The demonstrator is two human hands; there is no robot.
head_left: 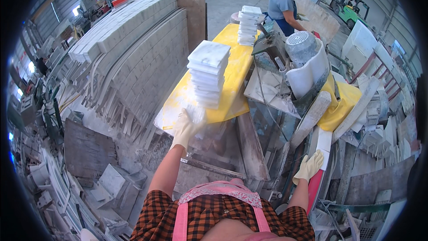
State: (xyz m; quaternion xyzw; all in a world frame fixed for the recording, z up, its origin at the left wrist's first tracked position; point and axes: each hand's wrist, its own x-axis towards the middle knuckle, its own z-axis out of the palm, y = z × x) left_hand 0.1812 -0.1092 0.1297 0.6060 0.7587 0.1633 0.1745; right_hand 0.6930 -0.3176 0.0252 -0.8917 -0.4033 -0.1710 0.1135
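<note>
At the near end of the long yellow-covered tabletop (232, 76), the left hand (186, 127), in a pale rubber glove, reaches up to the foot of a tall stack of square white marble tiles (208, 79). Its fingers (196, 117) are spread apart and press against the lowest tiles of the stack, which look blurred there; whether they grip a tile or only touch it cannot be told. The stack stands upright on the yellow cover, its upper tiles slightly askew. The right hand (309, 166), also gloved, rests well apart to the right on a long white and red plank (322, 160) that leans beside the machine; its fingers lie loosely apart on the plank's edge, not clamped.

Farther along the tabletop stands a second stack of white tiles (248, 25). Just right of the tabletop sits a dusty grey cutting machine with a ribbed motor (299, 47). Beyond it another person in a grey shirt and blue apron (282, 6) stands at the far end. To the left, long rows of white stone tiles set on edge (133, 40) lean against each other.
</note>
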